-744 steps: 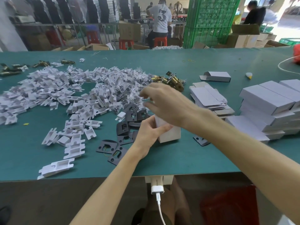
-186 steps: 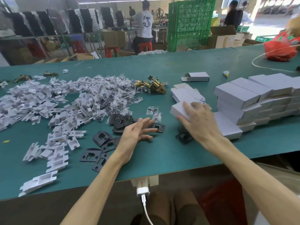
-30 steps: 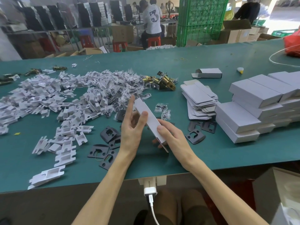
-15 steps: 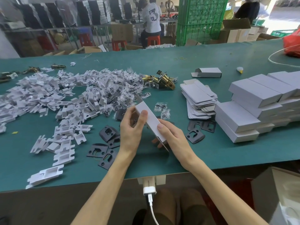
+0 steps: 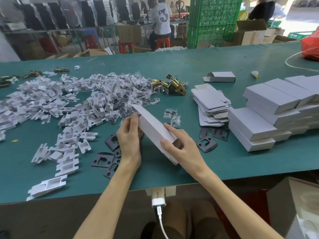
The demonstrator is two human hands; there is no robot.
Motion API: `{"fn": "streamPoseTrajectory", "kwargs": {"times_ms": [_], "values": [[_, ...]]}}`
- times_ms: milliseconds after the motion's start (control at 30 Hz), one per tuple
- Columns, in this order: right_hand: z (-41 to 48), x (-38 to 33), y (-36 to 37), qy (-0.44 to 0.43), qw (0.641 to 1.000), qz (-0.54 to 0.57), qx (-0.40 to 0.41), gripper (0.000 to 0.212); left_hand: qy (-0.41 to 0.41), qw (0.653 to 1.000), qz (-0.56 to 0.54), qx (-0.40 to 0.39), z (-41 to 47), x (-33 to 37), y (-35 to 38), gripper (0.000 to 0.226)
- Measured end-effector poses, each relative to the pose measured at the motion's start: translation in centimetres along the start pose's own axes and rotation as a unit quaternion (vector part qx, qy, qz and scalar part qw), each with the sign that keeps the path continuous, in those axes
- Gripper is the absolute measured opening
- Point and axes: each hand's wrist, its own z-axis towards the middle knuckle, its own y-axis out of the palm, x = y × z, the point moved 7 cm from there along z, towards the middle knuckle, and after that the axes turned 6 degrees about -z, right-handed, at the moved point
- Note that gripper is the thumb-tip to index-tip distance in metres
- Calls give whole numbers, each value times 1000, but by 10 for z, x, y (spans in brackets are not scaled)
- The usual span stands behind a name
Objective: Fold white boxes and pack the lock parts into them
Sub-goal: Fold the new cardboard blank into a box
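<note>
Both hands grip one white carton blank [image 5: 155, 130]: left hand [image 5: 129, 135] pinches its far end, right hand [image 5: 181, 145] its near end. Light, creasable card; best held by edges.

Green table [image 5: 224, 167], tall green crates [image 5: 214, 19], red bag [image 5: 310, 46], white charger [image 5: 158, 199], person in white shirt [image 5: 162, 19] on red stool [image 5: 163, 42]

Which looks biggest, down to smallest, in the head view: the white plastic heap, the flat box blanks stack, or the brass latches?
1. white plastic heap
2. flat box blanks stack
3. brass latches, lying somewhat farther off, yet clearly smallest
</note>
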Motion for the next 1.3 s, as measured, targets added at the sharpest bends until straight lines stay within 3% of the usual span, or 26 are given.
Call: {"fn": "streamPoseTrajectory", "kwargs": {"times_ms": [100, 200, 300, 533, 633, 767, 900, 1033, 1167, 1300], "values": [[1, 2, -1, 8, 1000, 2, -1, 69, 31, 999, 28, -1, 1, 2, 0, 15], [2, 4, 0, 11, 1000, 2, -11, 68, 32, 999, 30, -6, 2, 2, -1, 45], [1, 5, 2, 13, 999, 16, -27, 70, 15, 999, -5, -29, 3, 1, 1, 52], [3, 7, 0, 25, 996, 77, -26, 58, 16, 999, 11, -47, -1, 1, 6, 15], [3, 8, -6, 35, 986, 165, 9, 53, 39, 991, 59, -115, -7, 0, 17, 35], [3, 14, -13, 59, 967, 245, 38, 52, 44, 987, 66, -142, -9, -1, 24, 23], [3, 11, -9, 54, 964, 259, -6, 51, 11, 995, -1, -97, -4, 3, 15, 19], [3, 5, -6, 51, 956, 284, -55, 53, -19, 992, -42, -117, -5, 2, 17, 12], [1, 1, -4, 59, 947, 302, -88, 52, -15, 989, -13, -145, -7, 3, 22, 31], [-1, -2, -1, 71, 946, 298, -108, 51, -44, 992, -27, -116, -7, 1, 19, 37]]}}
